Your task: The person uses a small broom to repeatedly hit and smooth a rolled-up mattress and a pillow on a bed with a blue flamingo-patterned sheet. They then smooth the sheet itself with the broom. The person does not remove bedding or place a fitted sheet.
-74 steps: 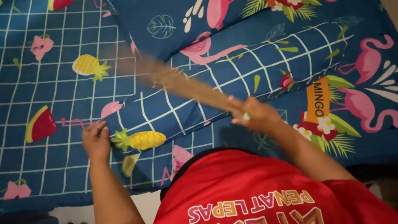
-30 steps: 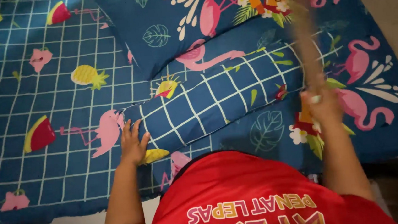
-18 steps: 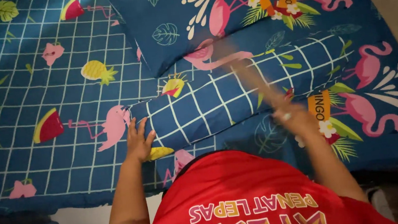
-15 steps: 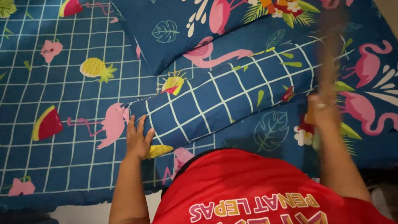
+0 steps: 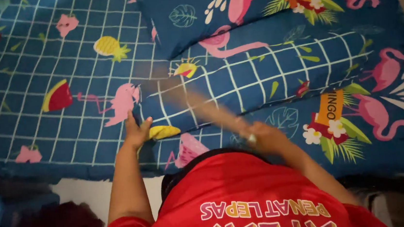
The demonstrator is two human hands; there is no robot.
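I am seeing the brown brush [image 5: 189, 102], blurred, lying slantwise over the checked bolster [image 5: 257, 82] mid-bed, its tip pointing to 10 o'clock. The right hand [image 5: 262, 137] is closing around its handle end at 5 o'clock of the bolster. The left hand [image 5: 138, 131] is resting open, fingers spread, against the bolster's 8 o'clock end. A flamingo pillow [image 5: 212, 8] is lying at 12 o'clock on the blue bedsheet [image 5: 42, 122].

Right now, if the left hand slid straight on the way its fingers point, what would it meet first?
The left hand points up the bed, fingers against the near end of the long bolster. Going straight on, it would press into that bolster end at once; depth is unclear, so it might instead graze past onto the sheet.
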